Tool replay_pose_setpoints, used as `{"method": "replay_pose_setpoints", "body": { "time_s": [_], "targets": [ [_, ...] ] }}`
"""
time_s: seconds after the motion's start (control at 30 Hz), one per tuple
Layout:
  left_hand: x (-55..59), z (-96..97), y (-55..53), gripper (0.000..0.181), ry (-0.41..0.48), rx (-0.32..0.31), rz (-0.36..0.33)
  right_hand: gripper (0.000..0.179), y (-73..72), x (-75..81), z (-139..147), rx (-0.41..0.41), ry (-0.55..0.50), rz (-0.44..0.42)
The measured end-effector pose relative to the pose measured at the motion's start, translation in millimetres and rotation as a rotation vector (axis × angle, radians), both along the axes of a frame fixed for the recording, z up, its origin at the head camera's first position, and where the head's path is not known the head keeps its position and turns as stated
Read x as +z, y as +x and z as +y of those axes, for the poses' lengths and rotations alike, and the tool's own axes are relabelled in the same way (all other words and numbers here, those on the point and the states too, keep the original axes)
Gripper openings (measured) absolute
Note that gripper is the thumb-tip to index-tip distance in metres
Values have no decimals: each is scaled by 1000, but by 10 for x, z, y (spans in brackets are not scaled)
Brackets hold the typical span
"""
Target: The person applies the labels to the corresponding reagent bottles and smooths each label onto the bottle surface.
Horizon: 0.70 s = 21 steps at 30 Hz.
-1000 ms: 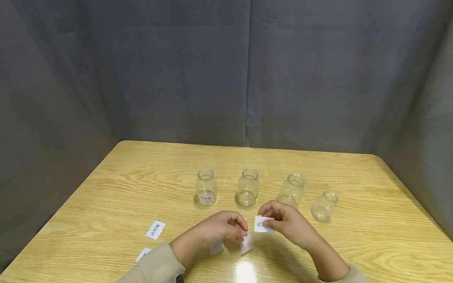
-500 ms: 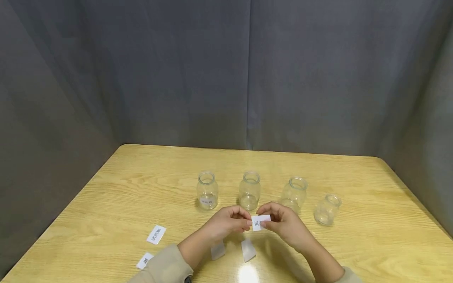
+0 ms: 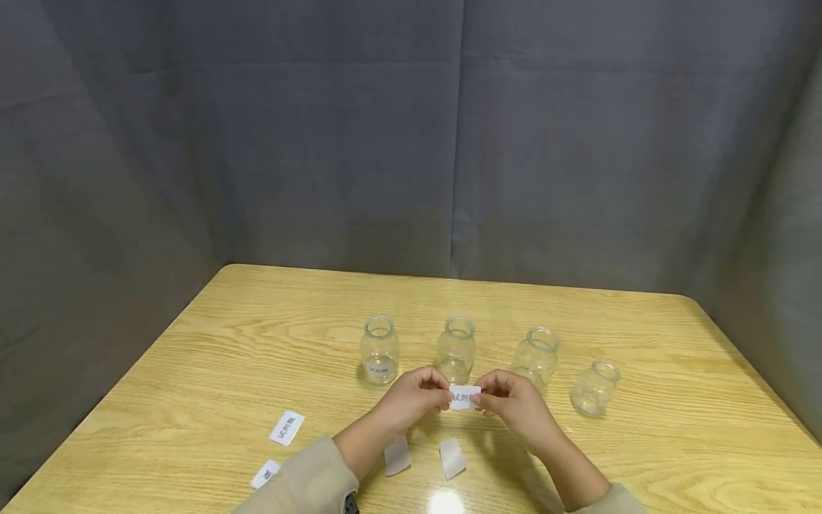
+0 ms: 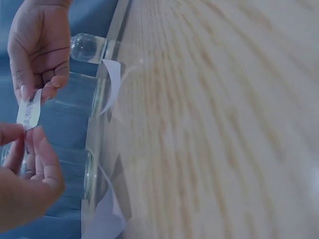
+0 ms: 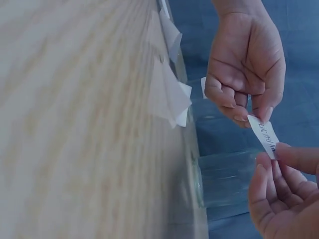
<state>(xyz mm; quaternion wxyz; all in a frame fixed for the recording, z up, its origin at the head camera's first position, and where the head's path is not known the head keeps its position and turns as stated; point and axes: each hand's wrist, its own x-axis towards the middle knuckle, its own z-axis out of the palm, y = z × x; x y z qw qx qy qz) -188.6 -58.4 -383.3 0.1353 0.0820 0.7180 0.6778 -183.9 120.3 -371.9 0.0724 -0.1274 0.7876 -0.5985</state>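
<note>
Between my two hands a small white label with printed dark characters is stretched level above the table. My left hand pinches its left end, and my right hand pinches its right end. Both wrist views show thumb and fingertips on the label. Just behind the hands stands a clear glass jar. Left of it, another glass jar bears a similar label low on its front. A third jar is partly hidden by my right hand.
A smaller glass jar stands at the right. Two curled, blank paper pieces lie below the hands. At the left lie a printed label and another label, partly covered by my sleeve. A grey curtain hangs behind the table.
My left hand has risen from near the blank paper and taken the label's left end. My right hand has shifted slightly left, and the label now faces the head view squarely.
</note>
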Motion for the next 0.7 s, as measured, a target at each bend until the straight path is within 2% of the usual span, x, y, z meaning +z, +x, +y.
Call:
{"method": "replay_pose_setpoints", "body": {
  "time_s": [0.2,0.3,0.47,0.7],
  "targets": [
    [-52,54,-92,9,-71,91,19,15,-83,-42,-49,-23,9,17],
    [-60,65,-125,11,-89,143,17,15,-136,-71,-101,-58,5,-3],
    [-60,71,-158,16,-103,173,18,9,-202,-101,-150,-145,12,-62],
    [-28,103,-182,7,-182,179,38,6,-241,-124,-141,-177,49,-47]
  ]
}}
